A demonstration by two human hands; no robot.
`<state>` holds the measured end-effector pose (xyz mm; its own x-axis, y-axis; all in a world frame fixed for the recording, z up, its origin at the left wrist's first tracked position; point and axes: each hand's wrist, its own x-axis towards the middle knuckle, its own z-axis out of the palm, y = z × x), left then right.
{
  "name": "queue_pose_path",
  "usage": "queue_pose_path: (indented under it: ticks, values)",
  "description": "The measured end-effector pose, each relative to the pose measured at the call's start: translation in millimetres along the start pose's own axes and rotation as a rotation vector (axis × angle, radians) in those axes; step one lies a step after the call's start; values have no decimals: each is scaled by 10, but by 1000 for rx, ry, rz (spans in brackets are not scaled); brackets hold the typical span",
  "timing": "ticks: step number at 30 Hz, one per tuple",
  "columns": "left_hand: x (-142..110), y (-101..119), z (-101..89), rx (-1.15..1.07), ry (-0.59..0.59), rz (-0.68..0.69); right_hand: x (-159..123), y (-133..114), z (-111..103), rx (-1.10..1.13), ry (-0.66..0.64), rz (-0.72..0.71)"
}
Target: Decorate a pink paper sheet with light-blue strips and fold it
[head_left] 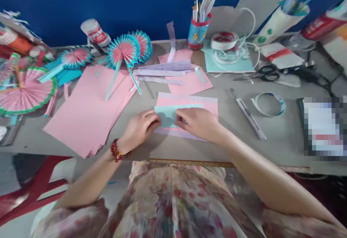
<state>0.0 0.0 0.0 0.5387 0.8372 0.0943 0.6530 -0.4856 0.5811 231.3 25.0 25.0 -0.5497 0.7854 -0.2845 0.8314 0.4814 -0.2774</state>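
Floral garment | mint paper: oblong, straight-edged | pink paper beneath

No label, brand, number or sign is readable.

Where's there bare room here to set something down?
Right side of the table, in front of the looped band, between the cutter and the pixelated rectangle. A narrower strip lies between the pink stack and the left hand. Crowded: along the back, around the blue cup and tape roll, and far left, by the green-edged fan.
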Motion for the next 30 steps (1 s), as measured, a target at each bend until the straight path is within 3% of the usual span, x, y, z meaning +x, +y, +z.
queue_pose_path:
  ticks: [30]
  values:
    - [-23,-47,33,61,16,20,16,20,-18,43,-10,-5]
